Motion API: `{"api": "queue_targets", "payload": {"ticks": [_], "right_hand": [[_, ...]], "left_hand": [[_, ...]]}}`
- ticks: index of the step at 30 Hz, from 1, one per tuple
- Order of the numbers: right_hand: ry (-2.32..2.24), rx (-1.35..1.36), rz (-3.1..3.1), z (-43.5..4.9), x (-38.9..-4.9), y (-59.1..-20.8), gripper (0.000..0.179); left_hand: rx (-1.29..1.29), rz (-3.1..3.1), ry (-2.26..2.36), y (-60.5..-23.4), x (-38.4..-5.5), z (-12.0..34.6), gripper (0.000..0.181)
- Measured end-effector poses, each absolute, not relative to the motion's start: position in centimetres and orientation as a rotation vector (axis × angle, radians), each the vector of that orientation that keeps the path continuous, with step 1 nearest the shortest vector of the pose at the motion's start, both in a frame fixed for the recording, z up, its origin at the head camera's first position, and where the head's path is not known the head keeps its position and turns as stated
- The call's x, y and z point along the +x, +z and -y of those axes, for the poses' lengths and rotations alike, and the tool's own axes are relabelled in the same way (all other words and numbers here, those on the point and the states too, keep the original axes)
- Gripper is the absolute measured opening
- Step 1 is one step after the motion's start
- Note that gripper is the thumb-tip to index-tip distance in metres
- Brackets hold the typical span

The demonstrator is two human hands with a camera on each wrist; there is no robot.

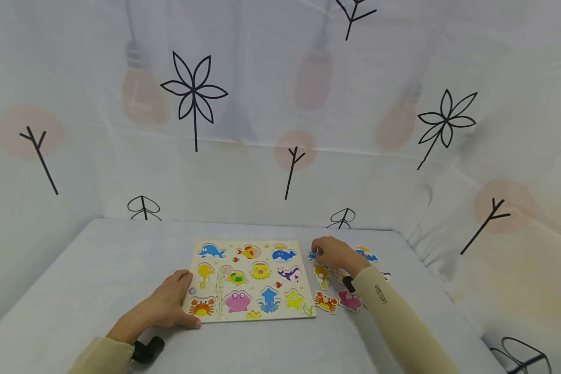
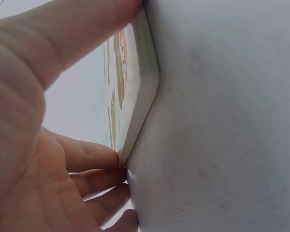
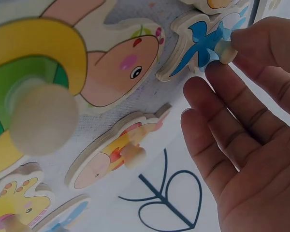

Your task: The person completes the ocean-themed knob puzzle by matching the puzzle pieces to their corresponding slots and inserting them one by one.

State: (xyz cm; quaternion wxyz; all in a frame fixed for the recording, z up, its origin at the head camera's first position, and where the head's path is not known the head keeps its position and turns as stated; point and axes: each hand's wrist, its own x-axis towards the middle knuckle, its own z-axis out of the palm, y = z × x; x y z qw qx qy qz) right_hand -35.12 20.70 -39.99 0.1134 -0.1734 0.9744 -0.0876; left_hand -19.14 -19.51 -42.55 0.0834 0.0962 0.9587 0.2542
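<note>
A flat wooden puzzle board with printed sea animals lies on the table. My left hand holds its near left corner, thumb along the front edge and fingers against the left side; the left wrist view shows the board's pale edge between them. Just right of the board, my right hand is over the loose pieces. In the right wrist view its thumb and index finger pinch the small wooden knob of a blue squid puzzle piece. The other fingers are extended below it.
Loose knobbed pieces lie right of the board: a crab, a pink shell, a seahorse and a blue whale. Close to the right wrist camera are a turtle piece and a fish piece. Patterned cloth hangs behind.
</note>
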Motion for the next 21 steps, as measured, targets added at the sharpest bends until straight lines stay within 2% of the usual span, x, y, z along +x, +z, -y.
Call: {"api": "queue_targets", "payload": {"ticks": [21], "right_hand": [[-0.289, -0.459, -2.839, -20.72, -35.45, -40.48, 0.012]], "left_hand": [[0.303, -2.860, 0.763, -42.29, -18.94, 19.42, 0.120]]}}
